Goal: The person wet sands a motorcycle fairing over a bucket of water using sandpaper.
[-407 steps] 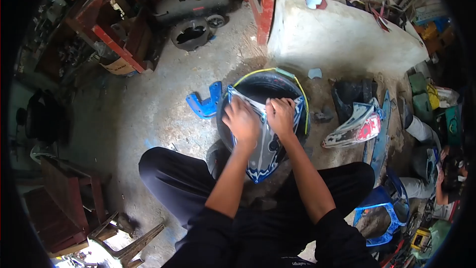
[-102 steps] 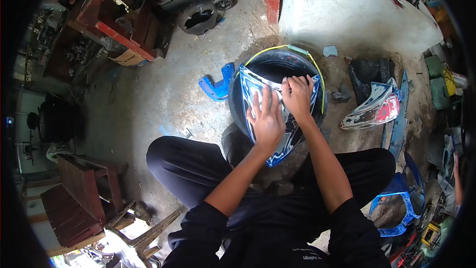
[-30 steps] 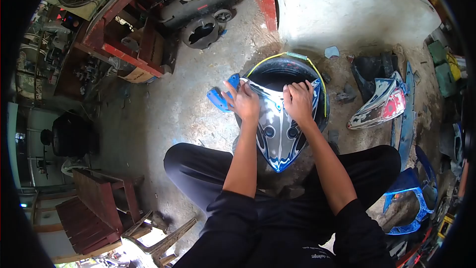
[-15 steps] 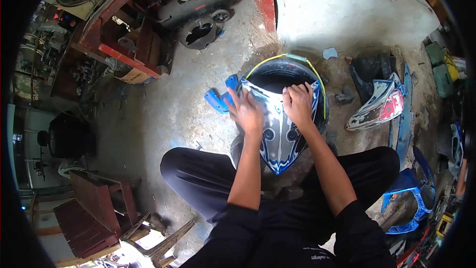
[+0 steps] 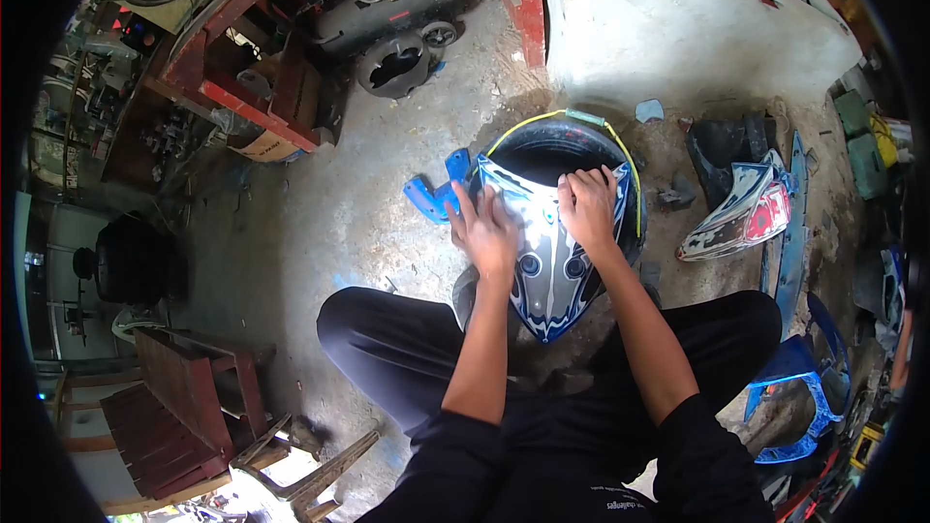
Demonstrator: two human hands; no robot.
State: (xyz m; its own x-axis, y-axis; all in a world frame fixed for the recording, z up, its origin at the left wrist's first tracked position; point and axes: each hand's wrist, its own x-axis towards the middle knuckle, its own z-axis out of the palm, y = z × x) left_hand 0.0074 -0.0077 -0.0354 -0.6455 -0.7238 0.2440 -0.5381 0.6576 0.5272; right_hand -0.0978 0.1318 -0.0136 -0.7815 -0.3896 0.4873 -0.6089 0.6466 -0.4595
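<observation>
A pointed panel (image 5: 549, 276) in blue, white and grey lies over a black bucket (image 5: 557, 143) between my knees, its tip toward me. Two round dark marks show on its middle. My right hand (image 5: 589, 208) grips the panel's upper right edge with curled fingers. On the panel's upper left part rests my left hand (image 5: 487, 232), its fingers spread; whether anything is under the palm is hidden. The bucket's yellow handle (image 5: 636, 174) curves round its far and right rim. Just left of the bucket, a blue curved part (image 5: 431, 201) lies on the floor.
On the right lie a red and white panel (image 5: 746, 218), a long blue strip (image 5: 794, 232) and a blue frame (image 5: 814, 416). A wooden bench (image 5: 179, 397) stands left. Behind are a black round part (image 5: 395, 68) and a white low wall (image 5: 678, 34).
Since the oldest frame, the panel and bucket appear farther right as the view shifted. My left hand has moved over the panel and now sits slightly lower on its left side; my right hand keeps its hold.
</observation>
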